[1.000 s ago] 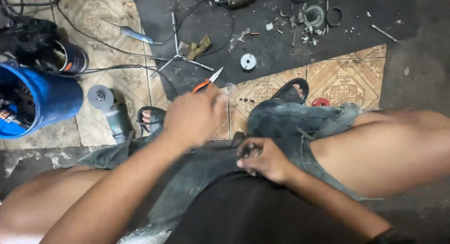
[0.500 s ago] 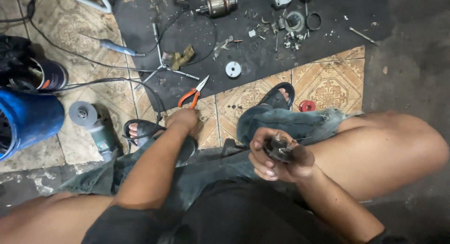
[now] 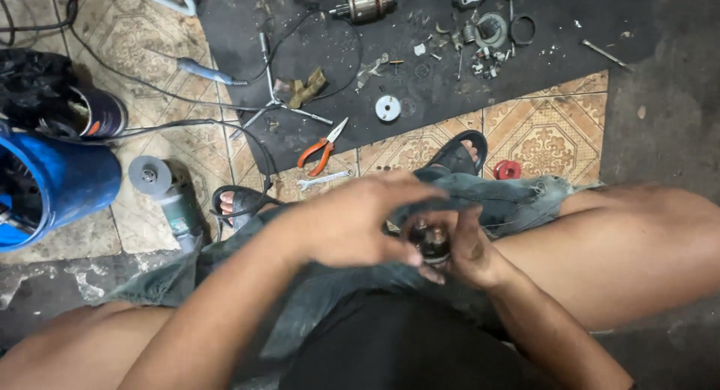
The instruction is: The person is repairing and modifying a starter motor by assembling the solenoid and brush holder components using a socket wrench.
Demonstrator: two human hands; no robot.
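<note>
- Holding a small dark round metal part [image 3: 433, 244] over the lap, both hands meet at the middle of the view, above a grey denim cloth [image 3: 495, 199] draped across the thighs.
- The right hand [image 3: 469, 244] cups the part from below and from the right, its fingers curled up around it and its thumb raised beside it.
- The left hand [image 3: 352, 225] comes in from the left with its fingers stretched over the top of the part; its fingertips touch or nearly touch the part, though motion blur hides whether they grip it.
- The part itself is mostly hidden between the two hands, so only its dark rim and a shiny centre show.
- On the tiled floor just beyond the hands lie orange-handled pliers [image 3: 321, 146] and, just below them, a small open-ended spanner [image 3: 324, 180].
- A black sandal [image 3: 456, 154] sits on a foot near the cloth, with a small red ring [image 3: 508, 169] to its right.
- A black mat [image 3: 435, 82] farther off carries a white disc [image 3: 388, 108], a motor armature [image 3: 366, 4] and scattered small parts.
- To the left stand a blue bucket [image 3: 56, 184] and an angle grinder [image 3: 169, 199] lying on the tiles.
</note>
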